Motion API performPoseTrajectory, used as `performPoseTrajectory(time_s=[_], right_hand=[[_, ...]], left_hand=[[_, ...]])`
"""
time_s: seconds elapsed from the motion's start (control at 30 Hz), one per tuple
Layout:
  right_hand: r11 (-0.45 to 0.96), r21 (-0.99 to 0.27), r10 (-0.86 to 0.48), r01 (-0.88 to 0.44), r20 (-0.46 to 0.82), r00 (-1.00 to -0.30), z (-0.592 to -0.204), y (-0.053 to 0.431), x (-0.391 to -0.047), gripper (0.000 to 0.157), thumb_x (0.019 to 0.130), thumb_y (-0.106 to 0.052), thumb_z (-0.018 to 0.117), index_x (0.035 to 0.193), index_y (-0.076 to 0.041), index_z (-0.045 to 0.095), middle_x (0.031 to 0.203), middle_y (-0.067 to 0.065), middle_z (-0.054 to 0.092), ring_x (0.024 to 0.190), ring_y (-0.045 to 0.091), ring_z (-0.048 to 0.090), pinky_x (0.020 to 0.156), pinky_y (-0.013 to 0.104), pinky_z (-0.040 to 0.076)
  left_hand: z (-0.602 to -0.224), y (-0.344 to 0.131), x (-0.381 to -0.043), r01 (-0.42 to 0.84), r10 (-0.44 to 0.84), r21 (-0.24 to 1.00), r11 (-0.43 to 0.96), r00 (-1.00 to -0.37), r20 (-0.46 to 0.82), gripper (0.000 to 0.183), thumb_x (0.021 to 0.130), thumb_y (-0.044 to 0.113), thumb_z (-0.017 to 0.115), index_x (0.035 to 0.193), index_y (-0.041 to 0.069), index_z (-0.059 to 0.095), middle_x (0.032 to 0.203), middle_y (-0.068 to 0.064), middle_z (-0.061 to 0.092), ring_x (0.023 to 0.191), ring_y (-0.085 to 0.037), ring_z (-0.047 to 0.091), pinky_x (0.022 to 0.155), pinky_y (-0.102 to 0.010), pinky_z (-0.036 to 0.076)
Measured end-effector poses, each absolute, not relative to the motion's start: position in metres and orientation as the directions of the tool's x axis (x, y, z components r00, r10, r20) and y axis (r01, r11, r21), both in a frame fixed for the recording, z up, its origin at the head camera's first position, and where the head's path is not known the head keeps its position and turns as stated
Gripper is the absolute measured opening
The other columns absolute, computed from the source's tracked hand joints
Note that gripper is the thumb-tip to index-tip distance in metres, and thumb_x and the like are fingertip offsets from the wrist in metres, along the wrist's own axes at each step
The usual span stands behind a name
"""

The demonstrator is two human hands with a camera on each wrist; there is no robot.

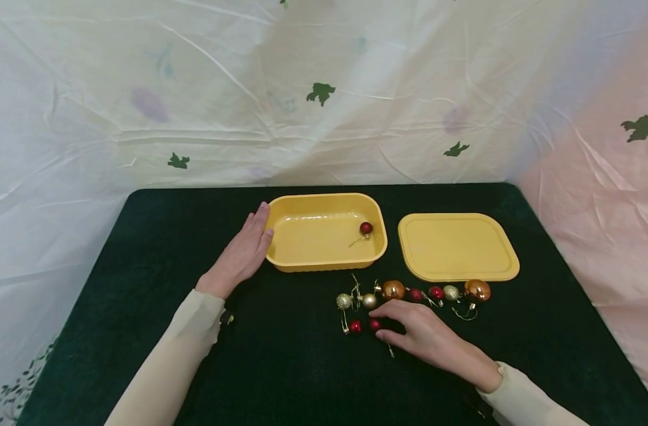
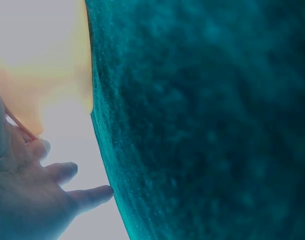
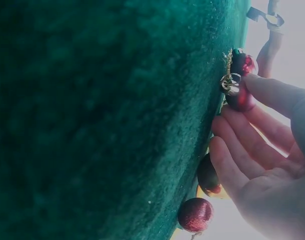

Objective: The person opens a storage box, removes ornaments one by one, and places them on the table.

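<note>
My left hand (image 1: 241, 251) lies with straight fingers against the left wall of a yellow plastic box (image 1: 302, 267); the left wrist view shows its fingers beside the box wall (image 2: 47, 60). One dark red Christmas bauble (image 1: 366, 228) with a gold string is inside the box, on the right. My right hand (image 1: 422, 331) pinches a small red bauble (image 1: 375, 324) between thumb and fingers, low over the dark green cloth. In the right wrist view the thumb touches this red bauble (image 3: 241, 99), with its gold cap and string facing the camera. A shiny red bauble (image 1: 355, 326) lies just left of it.
Behind the right hand runs a row of baubles: a glittery gold one (image 1: 344, 301), a plain gold one (image 1: 369, 301), a copper one (image 1: 393, 290), several small ones, and another copper one (image 1: 477, 290). A yellow lid (image 1: 459, 245) lies right of the box.
</note>
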State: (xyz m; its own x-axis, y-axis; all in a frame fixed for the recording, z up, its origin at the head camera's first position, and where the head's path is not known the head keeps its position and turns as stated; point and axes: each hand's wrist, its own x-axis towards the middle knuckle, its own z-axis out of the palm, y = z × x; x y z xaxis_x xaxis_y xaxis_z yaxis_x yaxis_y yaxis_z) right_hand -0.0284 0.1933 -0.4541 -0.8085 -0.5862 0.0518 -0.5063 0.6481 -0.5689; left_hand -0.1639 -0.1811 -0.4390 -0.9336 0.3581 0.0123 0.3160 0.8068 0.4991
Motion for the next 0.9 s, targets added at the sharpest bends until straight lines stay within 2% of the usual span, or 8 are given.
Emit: performPoseTrajectory(time_s=[0.47,0.73,0.9], right_hand=[[0.679,-0.545,-0.573,-0.492,0.025,-0.819,-0.452,0.192,-0.027,0.037,0.095,-0.024,0.076,0.131,-0.019,0.069,0.124,-0.004,0.071,0.112,0.011,0.067,0.089,0.037,0.06],[0.669,-0.558,-0.552,-0.49,0.069,-0.831,-0.447,0.192,-0.022,0.036,0.094,-0.022,0.078,0.128,-0.02,0.07,0.122,-0.008,0.07,0.11,0.008,0.067,0.089,0.035,0.06],[0.644,-0.567,-0.533,-0.514,0.149,-0.833,-0.439,0.195,-0.02,0.033,0.093,-0.022,0.08,0.124,-0.021,0.072,0.119,-0.012,0.07,0.107,0.006,0.067,0.086,0.033,0.06]], left_hand=[[-0.44,-0.182,-0.164,0.313,0.355,0.5,0.808,-0.935,0.011,0.066,0.114,0.037,0.027,0.167,0.012,-0.003,0.175,-0.007,-0.004,0.16,-0.032,0.004,0.127,-0.053,0.012],[-0.439,-0.183,-0.163,0.297,0.344,0.502,0.813,-0.939,-0.002,0.066,0.114,0.037,0.028,0.167,0.013,-0.004,0.175,-0.006,-0.004,0.16,-0.032,0.004,0.127,-0.053,0.012],[-0.439,-0.185,-0.164,0.295,0.347,0.499,0.815,-0.938,-0.011,0.067,0.114,0.038,0.027,0.167,0.014,-0.006,0.175,-0.005,-0.006,0.16,-0.031,0.003,0.127,-0.053,0.011]])
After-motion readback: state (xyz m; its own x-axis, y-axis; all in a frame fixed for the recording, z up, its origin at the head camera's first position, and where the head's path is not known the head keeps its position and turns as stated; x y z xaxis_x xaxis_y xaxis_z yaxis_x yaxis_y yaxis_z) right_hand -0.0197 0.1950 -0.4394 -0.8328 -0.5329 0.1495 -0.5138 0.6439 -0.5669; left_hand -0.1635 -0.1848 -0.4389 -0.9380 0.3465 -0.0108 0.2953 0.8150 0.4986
